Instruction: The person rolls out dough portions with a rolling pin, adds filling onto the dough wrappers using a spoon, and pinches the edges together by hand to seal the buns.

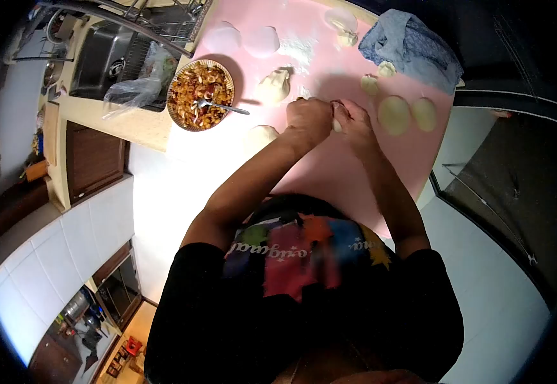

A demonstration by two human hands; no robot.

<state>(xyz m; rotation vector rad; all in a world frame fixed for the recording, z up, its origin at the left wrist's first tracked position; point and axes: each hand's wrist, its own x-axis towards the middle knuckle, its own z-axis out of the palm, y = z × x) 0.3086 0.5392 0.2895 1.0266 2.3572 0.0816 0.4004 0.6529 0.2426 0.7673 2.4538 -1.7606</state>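
Observation:
My left hand (309,120) is closed like a fist over the pink mat (317,163); its fingertips are hidden. Touching or nearly touching it, my right hand (355,123) has its fingers bent round a small pale piece of dough (337,125). A gathered, filled dough parcel (274,87) sits just beyond my left hand, and a pale dough round (262,136) lies partly behind my left forearm. Right of my hands are two flat dough discs (394,115) and two small dough lumps (369,84).
A patterned bowl (171,115) of chopped filling stands at the left with a spoon (227,107) in it. Further back are pale discs (261,41), scattered flour (299,50) and a crumpled blue cloth (410,48). A sink (102,57) and plastic bag (139,86) are at left.

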